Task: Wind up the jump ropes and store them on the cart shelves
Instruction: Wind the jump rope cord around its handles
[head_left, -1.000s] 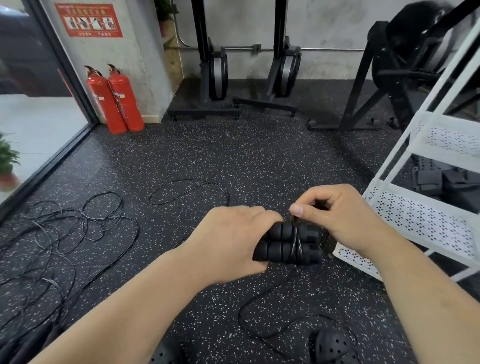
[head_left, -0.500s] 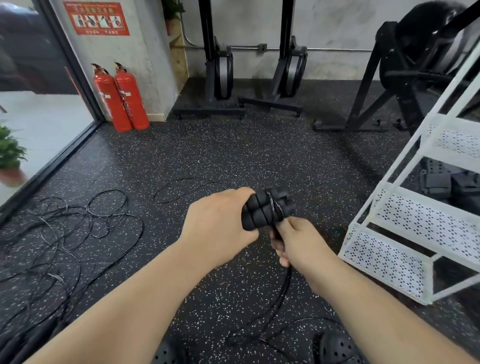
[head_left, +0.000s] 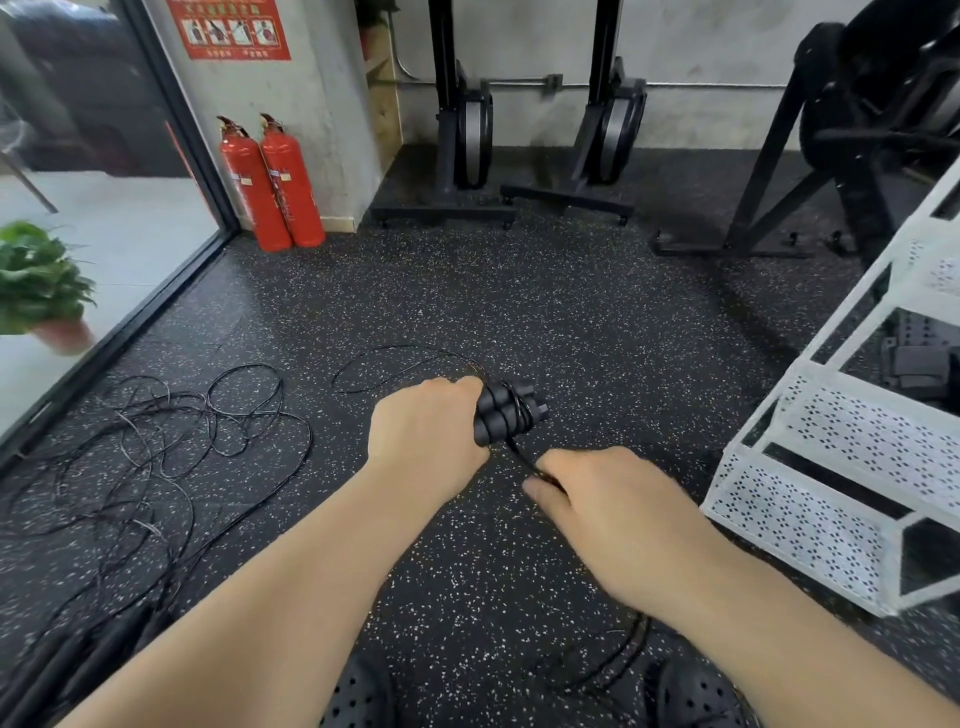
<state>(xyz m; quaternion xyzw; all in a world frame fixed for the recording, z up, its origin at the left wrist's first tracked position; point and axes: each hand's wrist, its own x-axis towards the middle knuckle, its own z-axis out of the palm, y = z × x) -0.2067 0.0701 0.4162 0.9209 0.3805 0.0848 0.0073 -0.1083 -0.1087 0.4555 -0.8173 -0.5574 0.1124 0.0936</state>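
My left hand (head_left: 426, 431) grips the two black foam handles of a jump rope (head_left: 506, 413), held side by side with a few turns of thin black cord round them. My right hand (head_left: 608, 499), lower and to the right, pinches the cord (head_left: 522, 454) that runs taut down from the handles. The slack of that cord trails on the floor below my right wrist (head_left: 623, 649) and loops ahead of my left hand (head_left: 395, 364). A white perforated cart (head_left: 810, 525) with tiered shelves stands at the right.
A tangle of several more black ropes (head_left: 156, 441) lies on the speckled floor at the left. Two red fire extinguishers (head_left: 270, 182) stand by the wall. Black gym machines (head_left: 519, 130) line the back. A potted plant (head_left: 39, 286) sits behind glass at the left.
My right hand went from above the handles down under them, then lower and rightward, drawing the cord taut. My left hand kept hold of the handles throughout.
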